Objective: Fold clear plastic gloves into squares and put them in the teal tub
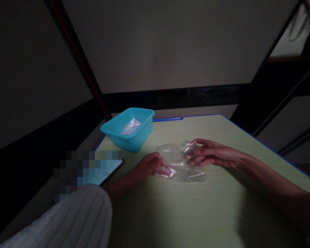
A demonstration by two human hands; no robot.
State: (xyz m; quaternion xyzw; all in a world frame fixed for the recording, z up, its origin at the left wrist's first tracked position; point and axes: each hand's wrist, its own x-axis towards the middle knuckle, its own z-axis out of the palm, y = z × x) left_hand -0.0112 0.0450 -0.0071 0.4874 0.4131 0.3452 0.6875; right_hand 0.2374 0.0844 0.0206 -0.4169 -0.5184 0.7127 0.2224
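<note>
A clear, crinkled plastic bag point(179, 167) lies spread between my two hands, just above or on the table; the gap cannot be judged. My left hand point(152, 162) is closed on the bag's left edge, thumb pressed against the fingers. At the opposite upper corner my right hand point(206, 153) has its curved fingers around a bunched part of the film, slightly blurred. Nothing can be made out inside the bag.
A turquoise plastic basin point(142, 139) stands at the table's back left, with clear plastic packaging point(131, 126) inside. A lit phone point(104, 175), partly pixelated, is near my left forearm. The pale table point(196, 213) has a blue rim; a wall panel rises behind it.
</note>
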